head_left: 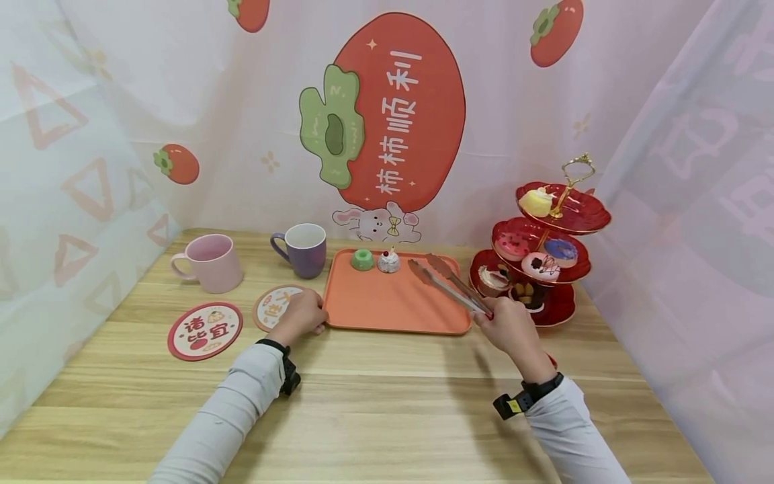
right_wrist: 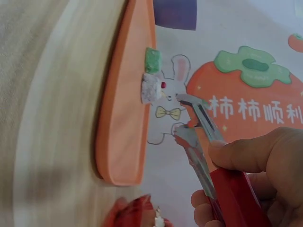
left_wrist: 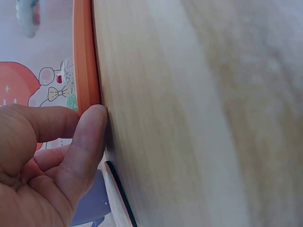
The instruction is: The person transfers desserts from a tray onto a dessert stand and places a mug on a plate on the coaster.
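Far L on the table (head_left: 387, 417): pink mug (head_left: 219, 267), red-rimmed coaster (head_left: 205, 332) in front of it. Next, tan-rimmed coaster (head_left: 269, 306), partly hidden by L hand (head_left: 302, 313); purple mug (head_left: 308, 255) behind. L thumb & index pinch near-L corner of orange tray (head_left: 387, 310), mid-table; green cake (head_left: 363, 260) & white cake (head_left: 389, 262) sit nr its back edge. R hand (head_left: 510, 328) grips tongs (head_left: 451, 288), tips apart, above tray's R part. Far R: 3-tier red stand (head_left: 585, 214) w/ sweets.

Pale grey creased sleeves (head_left: 224, 410), black wristbands (head_left: 544, 387), small black boxes (head_left: 291, 378), yellow patch (head_left: 514, 407) on right box
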Demonstrator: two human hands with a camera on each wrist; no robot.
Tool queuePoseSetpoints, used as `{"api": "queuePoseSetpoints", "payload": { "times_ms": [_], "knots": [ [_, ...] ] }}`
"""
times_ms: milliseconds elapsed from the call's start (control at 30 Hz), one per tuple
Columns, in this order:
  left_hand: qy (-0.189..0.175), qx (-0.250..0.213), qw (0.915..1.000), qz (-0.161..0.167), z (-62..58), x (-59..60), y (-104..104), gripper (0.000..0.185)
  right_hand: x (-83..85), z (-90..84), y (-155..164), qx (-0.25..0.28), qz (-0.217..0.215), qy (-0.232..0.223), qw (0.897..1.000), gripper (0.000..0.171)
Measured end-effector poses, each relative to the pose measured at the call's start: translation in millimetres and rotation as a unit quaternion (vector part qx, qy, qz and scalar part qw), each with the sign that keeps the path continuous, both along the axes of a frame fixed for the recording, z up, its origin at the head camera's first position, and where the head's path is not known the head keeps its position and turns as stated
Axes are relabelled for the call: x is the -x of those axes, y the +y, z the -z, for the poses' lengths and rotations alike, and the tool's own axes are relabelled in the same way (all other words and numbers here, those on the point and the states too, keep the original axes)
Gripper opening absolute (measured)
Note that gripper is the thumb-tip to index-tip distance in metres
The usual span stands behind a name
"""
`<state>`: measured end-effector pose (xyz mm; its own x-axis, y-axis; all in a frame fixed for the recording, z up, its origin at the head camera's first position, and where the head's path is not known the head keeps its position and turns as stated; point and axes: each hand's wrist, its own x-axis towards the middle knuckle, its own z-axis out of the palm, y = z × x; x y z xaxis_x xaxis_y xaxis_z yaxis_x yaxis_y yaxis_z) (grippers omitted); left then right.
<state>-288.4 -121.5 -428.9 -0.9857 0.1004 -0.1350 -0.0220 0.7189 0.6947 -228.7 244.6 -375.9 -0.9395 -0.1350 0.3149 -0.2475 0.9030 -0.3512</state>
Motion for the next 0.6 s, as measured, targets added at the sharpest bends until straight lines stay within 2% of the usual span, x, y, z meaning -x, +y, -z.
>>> {"api": "queuePoseSetpoints", "payload": {
  "times_ms": [367,600],
  "knots": [
    [0.006,0.003,1.0,0.004,1.1,0.8,0.4,0.03,13.8,15.9,-22.5,-0.007,0.029,-0.057,0.998,0.022],
    [0.008,0.007,0.9999,0.004,2.2,1.6,0.0,0.031,20.5,19.1,-31.7,-0.021,0.03,-0.056,0.998,0.028]
  ]
}}
